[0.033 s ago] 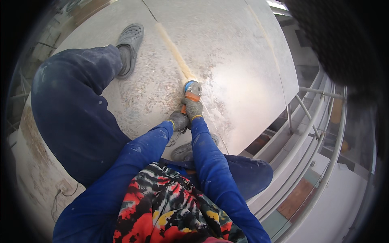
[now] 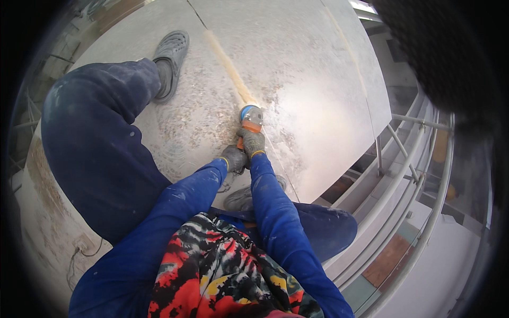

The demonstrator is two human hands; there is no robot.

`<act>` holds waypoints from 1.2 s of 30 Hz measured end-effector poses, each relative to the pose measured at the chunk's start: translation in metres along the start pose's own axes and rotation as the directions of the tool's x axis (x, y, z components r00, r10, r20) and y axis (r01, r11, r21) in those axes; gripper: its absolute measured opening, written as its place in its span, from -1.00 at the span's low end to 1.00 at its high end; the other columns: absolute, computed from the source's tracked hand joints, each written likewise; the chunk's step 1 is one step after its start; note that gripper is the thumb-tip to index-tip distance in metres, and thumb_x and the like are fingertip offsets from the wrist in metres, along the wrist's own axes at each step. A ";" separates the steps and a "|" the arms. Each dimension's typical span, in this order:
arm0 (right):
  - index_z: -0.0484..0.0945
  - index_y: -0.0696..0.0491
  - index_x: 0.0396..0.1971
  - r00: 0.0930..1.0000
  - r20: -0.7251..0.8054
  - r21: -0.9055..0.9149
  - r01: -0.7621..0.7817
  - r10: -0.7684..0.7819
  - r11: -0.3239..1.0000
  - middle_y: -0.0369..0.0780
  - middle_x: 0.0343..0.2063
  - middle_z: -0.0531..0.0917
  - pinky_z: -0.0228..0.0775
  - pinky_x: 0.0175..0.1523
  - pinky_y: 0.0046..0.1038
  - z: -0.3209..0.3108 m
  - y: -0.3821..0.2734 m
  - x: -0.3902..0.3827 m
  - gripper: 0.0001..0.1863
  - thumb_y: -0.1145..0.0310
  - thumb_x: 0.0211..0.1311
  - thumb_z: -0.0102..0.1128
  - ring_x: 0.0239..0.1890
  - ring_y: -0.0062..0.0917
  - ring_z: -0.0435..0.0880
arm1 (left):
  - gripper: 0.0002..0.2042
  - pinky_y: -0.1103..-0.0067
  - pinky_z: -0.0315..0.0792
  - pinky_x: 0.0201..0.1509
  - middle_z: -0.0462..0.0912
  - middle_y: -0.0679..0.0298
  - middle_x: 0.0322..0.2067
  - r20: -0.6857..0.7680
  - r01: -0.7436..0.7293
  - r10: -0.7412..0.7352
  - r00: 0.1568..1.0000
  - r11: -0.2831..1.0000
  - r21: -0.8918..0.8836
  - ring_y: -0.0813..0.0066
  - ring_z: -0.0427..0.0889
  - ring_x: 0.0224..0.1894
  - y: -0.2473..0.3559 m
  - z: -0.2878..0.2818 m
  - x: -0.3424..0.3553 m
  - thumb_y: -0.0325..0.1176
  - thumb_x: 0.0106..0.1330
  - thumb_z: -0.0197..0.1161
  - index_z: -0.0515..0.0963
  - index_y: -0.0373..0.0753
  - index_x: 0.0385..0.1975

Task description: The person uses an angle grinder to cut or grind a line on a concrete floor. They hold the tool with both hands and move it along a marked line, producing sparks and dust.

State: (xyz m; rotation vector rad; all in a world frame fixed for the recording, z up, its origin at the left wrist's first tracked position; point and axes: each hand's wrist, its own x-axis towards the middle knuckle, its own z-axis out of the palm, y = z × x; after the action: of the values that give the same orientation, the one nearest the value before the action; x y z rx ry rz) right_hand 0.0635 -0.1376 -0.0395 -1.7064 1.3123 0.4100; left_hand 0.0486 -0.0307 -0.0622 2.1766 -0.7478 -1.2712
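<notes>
An angle grinder (image 2: 252, 125) with an orange body, grey metal head and blue disc rests against a pale, dusty panel (image 2: 318, 122). Its disc meets the near end of a cream-coloured strip (image 2: 228, 64) that runs along a seam. My right hand (image 2: 253, 141), in a grey glove with a yellow cuff edge, is wrapped round the body just behind the head. Lower and to the left, my left hand (image 2: 234, 158), gloved alike, is closed on the rear of the grinder. The fingers of both hands are partly hidden.
My grey clog (image 2: 172, 58) stands on the panel at far left; the other (image 2: 241, 199) is partly under my right arm. A second seam (image 2: 350, 53) crosses the panel further right. Metal railings (image 2: 424, 180) lie beyond its right edge. A cable (image 2: 74, 262) shows at lower left.
</notes>
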 end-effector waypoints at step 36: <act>0.71 0.23 -0.16 1.000 -0.007 0.056 -0.013 0.014 0.998 -0.02 -0.21 0.78 0.60 -0.06 -0.25 -0.007 0.014 -0.005 -0.40 0.10 -0.18 0.57 -0.20 -0.22 0.78 | -0.58 0.42 0.63 0.03 0.80 0.16 -0.31 0.093 0.166 -0.149 0.985 0.962 -0.215 0.29 0.79 -0.18 -0.004 0.015 0.001 -0.04 0.03 0.53 0.72 -0.13 -0.17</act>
State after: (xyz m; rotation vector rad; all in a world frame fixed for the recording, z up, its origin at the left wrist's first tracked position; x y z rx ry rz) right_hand 0.0470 -0.1401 -0.0388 -1.6546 1.3290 0.3720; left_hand 0.0363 -0.0307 -0.0722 2.0475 -0.4427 -1.4499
